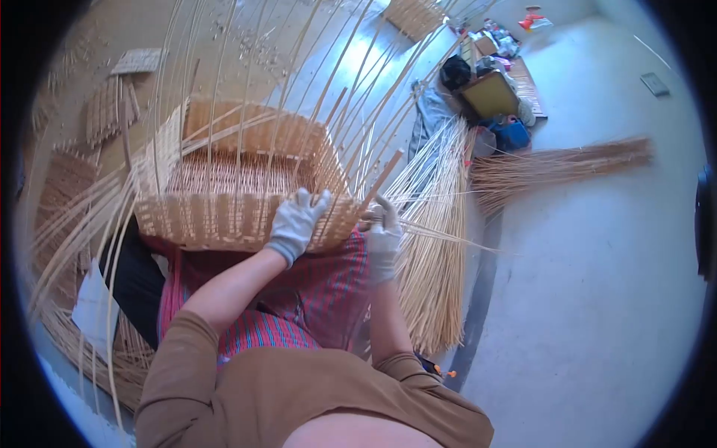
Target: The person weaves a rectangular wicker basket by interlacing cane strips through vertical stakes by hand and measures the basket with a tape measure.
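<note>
A partly woven basket of pale strips rests on my lap, with long upright stakes rising from its walls. My left hand, in a light glove, lies on the near wall close to the right corner, its fingers hooked over the weave. At the right corner my right hand, also gloved, has its fingers bent around something I cannot make out, near a thick wooden stick. Thin pale strands extend to the right from beside that hand.
To the right lies a big bundle of pale strips, with a brown bundle beyond it. Bags and a box stand at the back. Woven pieces lie at the left. Another basket is at the top.
</note>
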